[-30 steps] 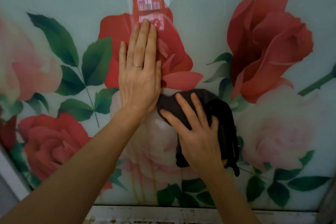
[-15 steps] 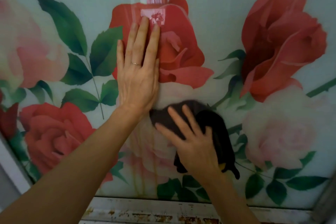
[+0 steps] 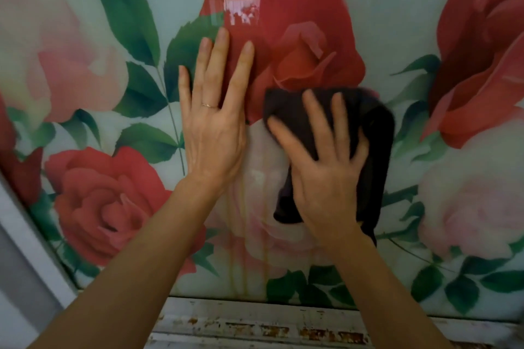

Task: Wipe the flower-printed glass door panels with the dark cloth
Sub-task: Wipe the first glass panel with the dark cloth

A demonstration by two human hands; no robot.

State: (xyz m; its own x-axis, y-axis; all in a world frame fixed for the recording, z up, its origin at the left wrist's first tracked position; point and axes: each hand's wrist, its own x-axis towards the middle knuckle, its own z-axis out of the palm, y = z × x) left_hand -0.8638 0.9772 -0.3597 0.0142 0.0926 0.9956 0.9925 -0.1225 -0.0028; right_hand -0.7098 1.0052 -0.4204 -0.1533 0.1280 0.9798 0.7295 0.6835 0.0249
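- The right hand (image 3: 326,176) lies flat on the dark cloth (image 3: 378,133), fingers spread and straight, pressing it rather than clasping it; the hand is a little blurred.
- The cloth is bunched against the glass door panel (image 3: 397,8), over the lower edge of a red rose (image 3: 306,45) and the top of a pale pink one.
- The left hand (image 3: 215,133) rests flat on the glass just beside the cloth, fingers released and pointing up, with a ring (image 3: 209,105) on one finger.
- Yellowish drip streaks (image 3: 241,235) run down below the hands.
- A worn white frame (image 3: 255,323) with rusty chips borders the panel's bottom.
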